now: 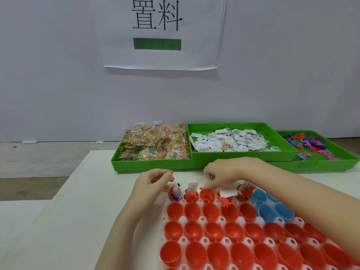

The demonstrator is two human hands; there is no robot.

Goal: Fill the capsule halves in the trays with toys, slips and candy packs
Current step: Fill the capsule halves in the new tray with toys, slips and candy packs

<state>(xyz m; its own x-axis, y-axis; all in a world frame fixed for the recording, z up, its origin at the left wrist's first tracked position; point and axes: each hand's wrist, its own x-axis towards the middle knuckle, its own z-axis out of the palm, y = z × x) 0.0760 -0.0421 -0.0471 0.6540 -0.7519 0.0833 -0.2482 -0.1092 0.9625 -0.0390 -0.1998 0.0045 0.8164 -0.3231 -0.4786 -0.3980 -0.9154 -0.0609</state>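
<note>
A white capsule tray (202, 219) holds rows of red capsule halves (191, 211) and a few blue halves (272, 209) at the right. The far row's red halves contain toys and white slips (191, 188). My right hand (229, 172) hovers over that far row, fingers pinched on white slips (206, 181) above the third capsule. My left hand (153, 181) sits at the row's left end, fingers curled near the first capsule (176, 193); nothing clearly shows in it. An orange toy (227, 201) lies across the fourth capsule.
Three green trays stand along the wall: candy packs (155, 143) at left, paper slips (229, 142) in the middle, colourful toys (309, 145) at right. A paper sign (161, 32) hangs on the wall. The white table (78, 211) edge runs at the left.
</note>
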